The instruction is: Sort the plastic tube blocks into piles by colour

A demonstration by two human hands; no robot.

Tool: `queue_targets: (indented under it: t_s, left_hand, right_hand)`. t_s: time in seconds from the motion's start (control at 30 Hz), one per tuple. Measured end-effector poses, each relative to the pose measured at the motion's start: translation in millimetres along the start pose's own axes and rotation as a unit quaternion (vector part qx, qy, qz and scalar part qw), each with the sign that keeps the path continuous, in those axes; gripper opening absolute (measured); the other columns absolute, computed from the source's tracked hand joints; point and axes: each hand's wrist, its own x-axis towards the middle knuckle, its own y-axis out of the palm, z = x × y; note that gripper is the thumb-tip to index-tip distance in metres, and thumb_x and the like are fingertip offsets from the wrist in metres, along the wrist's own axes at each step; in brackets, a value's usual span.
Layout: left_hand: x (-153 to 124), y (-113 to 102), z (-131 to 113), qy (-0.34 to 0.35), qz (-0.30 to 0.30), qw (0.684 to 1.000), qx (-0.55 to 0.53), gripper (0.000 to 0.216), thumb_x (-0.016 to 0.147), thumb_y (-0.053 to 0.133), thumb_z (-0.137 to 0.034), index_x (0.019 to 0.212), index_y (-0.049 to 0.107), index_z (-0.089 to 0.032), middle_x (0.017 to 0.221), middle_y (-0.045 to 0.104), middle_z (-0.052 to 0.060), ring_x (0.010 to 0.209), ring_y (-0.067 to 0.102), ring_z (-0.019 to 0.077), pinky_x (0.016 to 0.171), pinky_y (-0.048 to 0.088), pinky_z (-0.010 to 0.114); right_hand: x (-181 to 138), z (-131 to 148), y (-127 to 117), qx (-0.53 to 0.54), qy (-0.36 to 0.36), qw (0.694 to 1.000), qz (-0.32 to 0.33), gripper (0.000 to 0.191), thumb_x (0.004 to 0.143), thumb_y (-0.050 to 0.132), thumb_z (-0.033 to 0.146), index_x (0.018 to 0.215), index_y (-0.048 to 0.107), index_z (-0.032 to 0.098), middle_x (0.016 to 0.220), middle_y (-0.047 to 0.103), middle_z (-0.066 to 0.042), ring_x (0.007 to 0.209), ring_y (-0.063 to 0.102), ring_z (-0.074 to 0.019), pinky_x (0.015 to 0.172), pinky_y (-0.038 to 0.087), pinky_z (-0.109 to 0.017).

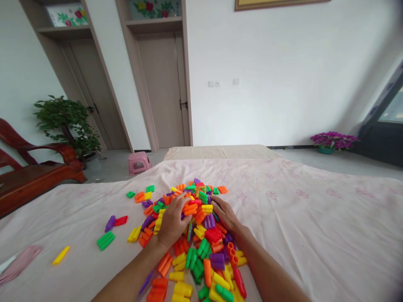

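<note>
Over toward the left edge of the cloth-covered surface [315,218], a lone yellow piece [61,255] lies well apart from the heap. Here's the left hand [174,218], curved over the pile beside an orange piece [190,209]; pinching it? Can't tell. Plastic pieces [204,247] spread mid-surface toward the near edge, loosely stacked: a hard inward push could slump them. The right hand [226,213] flanks them, fingertips partly hidden, grip unclear. Far right, off the surface, a teal pot [326,149] holds purple flowers [333,139].
</note>
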Motion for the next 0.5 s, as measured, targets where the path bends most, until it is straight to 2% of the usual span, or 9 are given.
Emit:
queue_targets:
  t_s: [0.07, 0.13, 0.23, 0.3, 0.37, 0.43, 0.5]
  left_hand:
    - [16.5, 8.2, 2.8, -0.031, 0.011, 0.999, 0.010, 0.045, 0.084, 0.057, -0.016, 0.129, 0.055, -0.021, 0.135, 0.060, 0.012, 0.130, 0.053, 0.0259, 0.110, 0.044, 0.048]
    - [22.7, 8.5, 0.0, -0.062, 0.022, 0.997, 0.037, 0.047, 0.086, 0.059, -0.022, 0.133, 0.055, -0.020, 0.137, 0.058, 0.015, 0.131, 0.051, 0.0291, 0.109, 0.043, 0.053]
    - [6.6, -6.6, -19.2, -0.068, 0.030, 0.994, 0.080, 0.057, 0.089, 0.058, -0.034, 0.144, 0.046, -0.022, 0.150, 0.046, 0.018, 0.141, 0.039, 0.0342, 0.111, 0.036, 0.061]
    - [-19.8, -20.4, -40.4, -0.018, 0.053, 0.995, 0.087, 0.068, 0.089, 0.057, -0.046, 0.151, 0.037, -0.027, 0.157, 0.037, 0.016, 0.145, 0.032, 0.0362, 0.112, 0.032, 0.064]
    - [-53.6, -28.7, -63.6, 0.089, 0.096, 0.988, 0.076, 0.080, 0.083, 0.062, -0.057, 0.153, 0.035, -0.029, 0.159, 0.032, 0.015, 0.145, 0.029, 0.0398, 0.112, 0.031, 0.066]
    - [-87.1, -27.9, -83.0, 0.194, 0.093, 0.974, 0.078, 0.063, 0.086, 0.063, -0.045, 0.146, 0.044, -0.037, 0.158, 0.037, 0.009, 0.144, 0.032, 0.0352, 0.114, 0.031, 0.062]
    - [-111.4, -21.1, -94.2, 0.229, 0.087, 0.966, 0.086, 0.050, 0.087, 0.064, -0.031, 0.135, 0.054, -0.041, 0.152, 0.045, 0.003, 0.142, 0.037, 0.0296, 0.116, 0.031, 0.057]
  right_hand:
    - [1.9, 0.0, -2.9, 0.000, 0.002, 0.999, -0.036, 0.049, 0.097, 0.043, 0.056, 0.124, 0.067, 0.023, 0.121, 0.069, -0.006, 0.112, 0.063, -0.0270, 0.100, 0.049, -0.042]
    - [5.2, -3.2, -9.9, -0.050, -0.010, 0.995, -0.092, 0.049, 0.098, 0.038, 0.054, 0.121, 0.068, 0.023, 0.119, 0.070, -0.008, 0.111, 0.063, -0.0268, 0.101, 0.048, -0.043]
    - [10.8, -14.3, -24.8, -0.202, -0.021, 0.965, -0.163, 0.050, 0.100, 0.033, 0.049, 0.125, 0.066, 0.021, 0.127, 0.066, -0.011, 0.120, 0.057, -0.0278, 0.108, 0.040, -0.047]
    - [12.7, -23.3, -32.9, -0.299, 0.013, 0.937, -0.181, 0.052, 0.100, 0.032, 0.047, 0.134, 0.060, 0.020, 0.138, 0.059, -0.014, 0.129, 0.049, -0.0300, 0.111, 0.034, -0.051]
    - [12.5, -30.7, -36.3, -0.357, 0.057, 0.919, -0.159, 0.052, 0.100, 0.032, 0.044, 0.141, 0.053, 0.020, 0.143, 0.054, -0.014, 0.134, 0.045, -0.0311, 0.112, 0.031, -0.054]
    - [11.1, -34.6, -35.3, -0.383, 0.075, 0.915, -0.104, 0.049, 0.100, 0.032, 0.043, 0.140, 0.054, 0.023, 0.143, 0.055, -0.011, 0.134, 0.045, -0.0303, 0.113, 0.029, -0.054]
    - [9.6, -34.2, -32.1, -0.382, 0.061, 0.921, -0.044, 0.046, 0.101, 0.032, 0.042, 0.134, 0.059, 0.027, 0.141, 0.058, -0.008, 0.133, 0.047, -0.0282, 0.114, 0.028, -0.052]
